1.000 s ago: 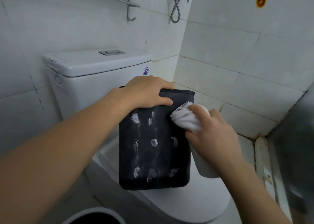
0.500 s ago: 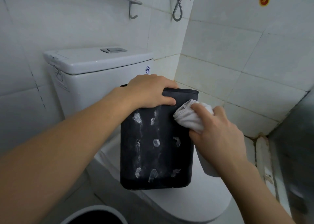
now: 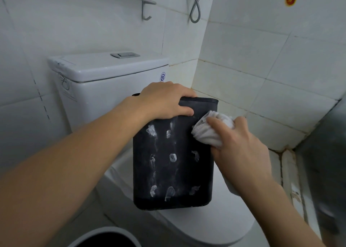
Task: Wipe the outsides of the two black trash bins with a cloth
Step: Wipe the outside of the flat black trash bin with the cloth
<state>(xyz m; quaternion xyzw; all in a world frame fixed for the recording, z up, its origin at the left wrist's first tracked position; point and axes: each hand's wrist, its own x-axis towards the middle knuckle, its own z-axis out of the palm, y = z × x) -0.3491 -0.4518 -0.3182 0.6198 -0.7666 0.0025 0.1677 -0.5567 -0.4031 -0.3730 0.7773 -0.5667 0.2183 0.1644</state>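
Black bin (image 3: 173, 158) sits centre frame, upright on the closed toilet lid (image 3: 215, 226), front face toward the camera and dotted with white smears in rough rows. Left hand (image 3: 164, 100) is clamped over the top rim at the upper left corner, fingers curled over the edge, thumb on the front face. Right hand (image 3: 237, 143) is bunched around a white cloth (image 3: 207, 132), pressing it against the upper right of the front face, just below the rim. Handling read: thin plastic, looks empty, so light and stiff at the rim but likely to flex mid-panel under scrubbing. The toilet lid is smooth and curved, so the bin could skate or tip when pushed sideways. The rim is the right hold: it is the stiffest part and lets the left hand counter each stroke. For the lower smears, better to press downward along the face than across it. Cloth is soft, wadded and conforms fine. A second bin (image 3: 104, 237), with a pale rim and dark inside, shows at the bottom edge left of centre; whether it has been wiped I can't tell.
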